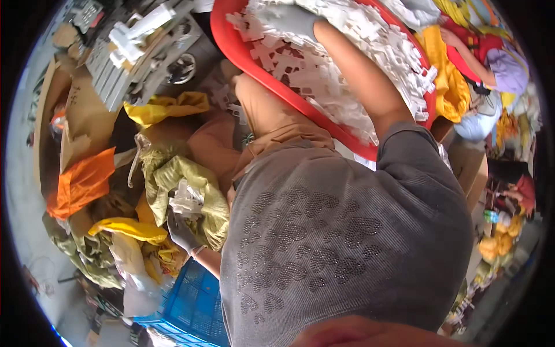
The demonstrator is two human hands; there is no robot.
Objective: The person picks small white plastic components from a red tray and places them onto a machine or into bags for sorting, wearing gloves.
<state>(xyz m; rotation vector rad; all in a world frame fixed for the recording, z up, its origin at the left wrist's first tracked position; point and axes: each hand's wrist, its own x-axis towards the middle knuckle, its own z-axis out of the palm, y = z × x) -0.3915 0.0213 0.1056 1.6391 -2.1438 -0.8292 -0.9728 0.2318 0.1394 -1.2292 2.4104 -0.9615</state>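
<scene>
Gloved in grey, my right hand (289,22) lies on a heap of small white plastic pieces (341,69) inside a large red tub (240,55). Its fingers look stretched out over the pieces, though the far ends blur into the heap. On the other side of my body, my left hand (182,234), also in a grey glove, is at the mouth of an olive woven sack (211,208). More white pieces (186,199) show in that opening, close to its fingers. The fingertips are partly hidden, so their grip on the sack or pieces is unclear.
A blue plastic crate (196,303) stands below the sack. Orange cloth (84,182), yellow bags (130,228) and a cardboard box (87,115) crowd the left. A grey metal machine (139,63) bears white parts. Other people (503,69) sit at the right among yellow sacks (445,75).
</scene>
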